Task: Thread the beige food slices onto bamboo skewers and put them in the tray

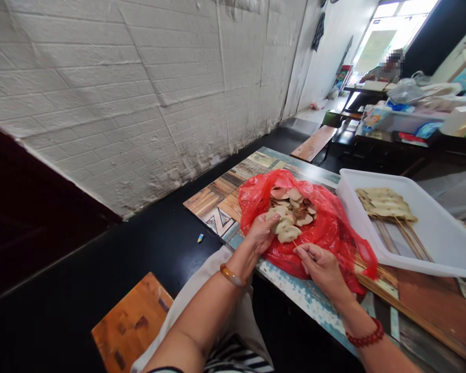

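My left hand point(263, 231) grips several pale, flat, round-edged slices point(286, 228) that look like food, threaded on a thin wooden skewer point(294, 243). My right hand point(317, 263) pinches the lower end of that skewer between thumb and fingers. Both hands are over the front of an open red plastic bag point(258, 189), which holds a heap of loose slices point(293, 198). To the right, a white plastic tray point(448, 243) holds a stack of skewered slices point(386, 202), their sticks pointing toward me.
Bare skewers point(404, 305) lie in a bundle on the patterned table point(227, 194), right of the bag. A wooden stool point(134, 324) stands at lower left, a bench point(314, 143) beyond the table. Another person point(386, 70) sits far back near cluttered tables. A brick-patterned wall point(151, 77) runs along the left.
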A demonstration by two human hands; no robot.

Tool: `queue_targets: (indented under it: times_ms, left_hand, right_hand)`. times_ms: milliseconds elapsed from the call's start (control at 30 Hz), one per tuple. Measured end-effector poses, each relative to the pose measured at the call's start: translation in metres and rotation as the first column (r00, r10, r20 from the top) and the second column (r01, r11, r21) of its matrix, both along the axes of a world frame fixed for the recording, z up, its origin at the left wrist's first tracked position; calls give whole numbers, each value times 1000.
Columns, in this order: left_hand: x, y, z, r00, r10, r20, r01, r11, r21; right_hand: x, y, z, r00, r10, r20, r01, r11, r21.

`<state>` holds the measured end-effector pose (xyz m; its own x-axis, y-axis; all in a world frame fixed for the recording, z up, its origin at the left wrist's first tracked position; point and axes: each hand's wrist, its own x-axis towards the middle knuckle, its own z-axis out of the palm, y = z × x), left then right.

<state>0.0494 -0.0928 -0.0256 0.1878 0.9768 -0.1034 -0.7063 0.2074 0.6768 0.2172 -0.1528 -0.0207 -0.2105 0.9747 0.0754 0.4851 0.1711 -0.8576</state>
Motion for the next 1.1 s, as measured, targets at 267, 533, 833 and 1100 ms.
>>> queue_targets:
  times_ms: [267, 533, 833, 1100]
  left_hand:
    - [2, -2, 3, 1000, -15, -11, 15, 1000, 7]
    - [3, -3, 1, 999, -48, -25, 49, 999, 25]
    - [7, -4, -2, 996, -67, -53, 68, 998, 17]
    - [8, -6, 2, 997, -77, -14, 77, 997, 1]
  right_hand:
    - [-3, -2, 4, 999, -17, -35, 17, 1000, 8]
    - [-4, -1, 2, 997, -22, -73, 22, 1000, -7]
    - [-6, -1, 4, 997, -29, -66, 30, 999, 12]
    - [-6, 3, 1, 974, -97, -204, 76, 992, -105]
